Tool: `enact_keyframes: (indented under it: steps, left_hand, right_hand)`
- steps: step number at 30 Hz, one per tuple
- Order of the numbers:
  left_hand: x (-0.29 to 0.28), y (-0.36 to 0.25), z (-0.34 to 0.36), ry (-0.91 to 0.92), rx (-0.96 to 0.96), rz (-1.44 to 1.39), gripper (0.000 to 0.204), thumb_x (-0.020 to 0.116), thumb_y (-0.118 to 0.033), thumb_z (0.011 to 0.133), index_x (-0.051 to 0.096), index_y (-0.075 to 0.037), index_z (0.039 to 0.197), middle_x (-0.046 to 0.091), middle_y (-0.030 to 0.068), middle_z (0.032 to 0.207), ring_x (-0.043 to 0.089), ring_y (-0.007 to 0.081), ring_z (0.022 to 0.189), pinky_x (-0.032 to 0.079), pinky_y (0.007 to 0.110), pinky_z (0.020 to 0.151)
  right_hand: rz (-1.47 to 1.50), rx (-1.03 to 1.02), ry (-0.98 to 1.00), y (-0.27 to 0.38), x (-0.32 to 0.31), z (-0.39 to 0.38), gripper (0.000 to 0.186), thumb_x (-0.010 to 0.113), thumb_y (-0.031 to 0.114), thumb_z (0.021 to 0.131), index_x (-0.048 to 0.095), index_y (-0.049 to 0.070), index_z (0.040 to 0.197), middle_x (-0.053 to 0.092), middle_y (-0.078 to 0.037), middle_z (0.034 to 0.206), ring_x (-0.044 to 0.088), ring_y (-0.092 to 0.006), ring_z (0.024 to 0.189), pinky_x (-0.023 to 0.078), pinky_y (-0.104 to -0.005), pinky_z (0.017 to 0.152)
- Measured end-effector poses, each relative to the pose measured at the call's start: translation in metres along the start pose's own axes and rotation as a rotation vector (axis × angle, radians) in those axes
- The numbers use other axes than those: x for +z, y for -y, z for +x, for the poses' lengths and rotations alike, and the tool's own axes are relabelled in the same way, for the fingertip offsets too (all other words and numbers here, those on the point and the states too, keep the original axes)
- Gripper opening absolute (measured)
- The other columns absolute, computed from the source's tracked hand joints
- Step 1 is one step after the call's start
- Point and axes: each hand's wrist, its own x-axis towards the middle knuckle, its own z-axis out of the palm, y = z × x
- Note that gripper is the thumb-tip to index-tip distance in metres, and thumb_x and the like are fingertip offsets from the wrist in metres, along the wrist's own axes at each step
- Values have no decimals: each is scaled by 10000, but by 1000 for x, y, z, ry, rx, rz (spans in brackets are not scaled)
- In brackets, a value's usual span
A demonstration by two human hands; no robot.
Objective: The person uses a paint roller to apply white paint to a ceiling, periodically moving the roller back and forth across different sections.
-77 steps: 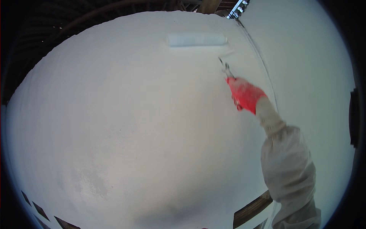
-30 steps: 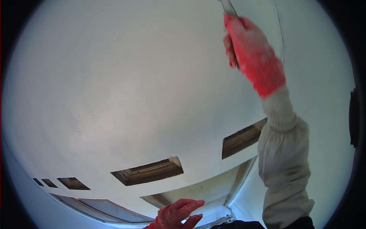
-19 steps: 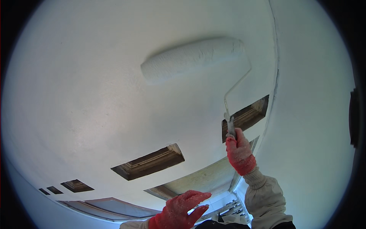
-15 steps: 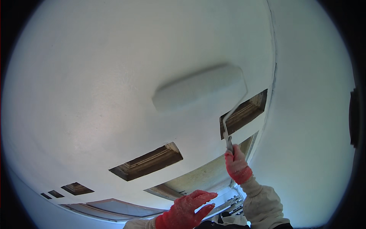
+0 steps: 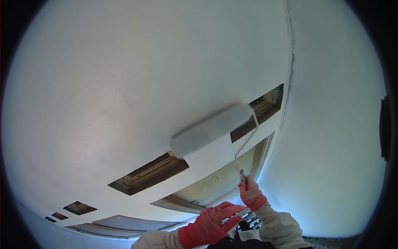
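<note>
A wide white paint roller (image 5: 209,129) lies across the white painted surface, tilted up to the right, between two rectangular openings. Its bent wire frame runs from the roller's right end down to a grey handle. My right hand (image 5: 251,195), in a red glove, is closed round that handle. Lower and to the left, my left hand (image 5: 210,224) wears a red glove too. It holds nothing, its fingers are apart, and it touches no part of the roller. The roller sleeve is blurred by motion.
Dark rectangular openings cut the white surface: one (image 5: 149,172) beside the roller's left end, another (image 5: 258,113) at its right, and smaller ones (image 5: 80,208) far left. Beyond them is a larger beige recessed panel (image 5: 219,176). A cracked seam (image 5: 291,68) borders the right-hand white surface.
The roller has moved down over the surface to the level of the openings. My right hand has come lower with the handle. My left hand has shifted slightly right, still open.
</note>
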Motion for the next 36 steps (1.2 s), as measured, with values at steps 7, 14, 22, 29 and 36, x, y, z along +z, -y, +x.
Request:
enact_keyframes:
  steps: [7, 14, 22, 29, 36]
  left_hand:
    - [11, 6, 6, 13, 34, -3, 274, 589, -144, 909, 583, -63, 1170, 621, 126, 1047, 645, 259, 880, 513, 337, 760]
    - [32, 32, 2, 55, -22, -42, 275, 604, -140, 899, 585, -53, 1159, 628, 121, 1002, 644, 261, 866, 513, 332, 752]
    - [15, 18, 12, -23, 61, -62, 260, 607, -124, 895, 590, -48, 1143, 630, 129, 1012, 636, 274, 878, 509, 341, 751]
    - [17, 45, 14, -133, 30, -59, 267, 596, -114, 902, 572, -43, 1159, 628, 139, 1029, 632, 292, 905, 509, 348, 759]
    - [60, 101, 2, -3, -191, -19, 304, 598, -199, 913, 556, -44, 1171, 595, 148, 1119, 644, 265, 924, 517, 341, 770]
  right_hand:
    - [-82, 36, 28, -1, -1, 10, 178, 582, 170, 880, 499, 23, 936, 616, -189, 729, 630, -378, 694, 475, -422, 586]
    - [-103, 284, 171, -94, 24, -75, 171, 554, 183, 887, 493, 26, 913, 624, -207, 726, 628, -403, 706, 472, -462, 590]
    - [-46, 34, 16, 15, 3, -8, 208, 594, 205, 877, 487, 33, 926, 602, -210, 698, 611, -415, 659, 461, -452, 558]
    - [-40, 5, 22, 8, 14, 0, 204, 600, 191, 867, 485, 31, 921, 600, -205, 689, 613, -409, 656, 456, -452, 552]
    - [-211, 289, 150, -110, 36, -100, 213, 565, 225, 890, 497, 23, 897, 594, -224, 693, 597, -432, 664, 444, -481, 557]
